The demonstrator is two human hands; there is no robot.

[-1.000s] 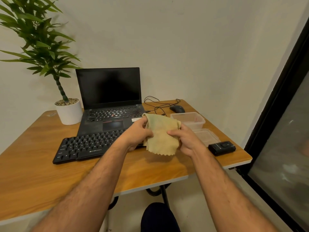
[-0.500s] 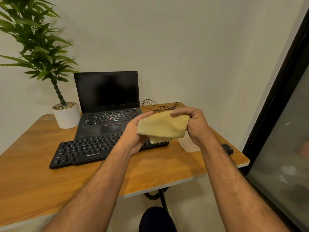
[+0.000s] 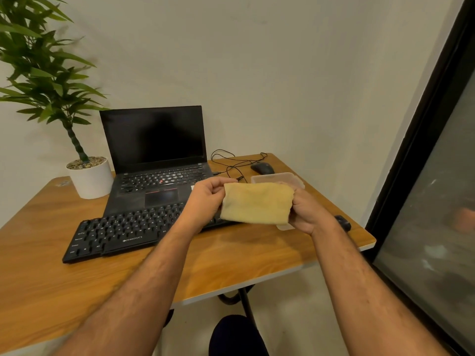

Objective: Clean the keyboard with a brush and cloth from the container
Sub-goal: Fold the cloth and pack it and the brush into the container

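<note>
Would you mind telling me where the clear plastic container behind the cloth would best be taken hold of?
Probably by the container's raised rim at its right end, coming from the right and above with fingers spread over the short side. That end is clear, whereas the cloth and both hands cover its near side and the mouse sits behind.

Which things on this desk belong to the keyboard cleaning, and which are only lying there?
For the job: yellow cloth, gripped by left hand and right hand; black keyboard; clear plastic container.

Just lying about: laptop, mouse, potted plant, small black device.
</note>
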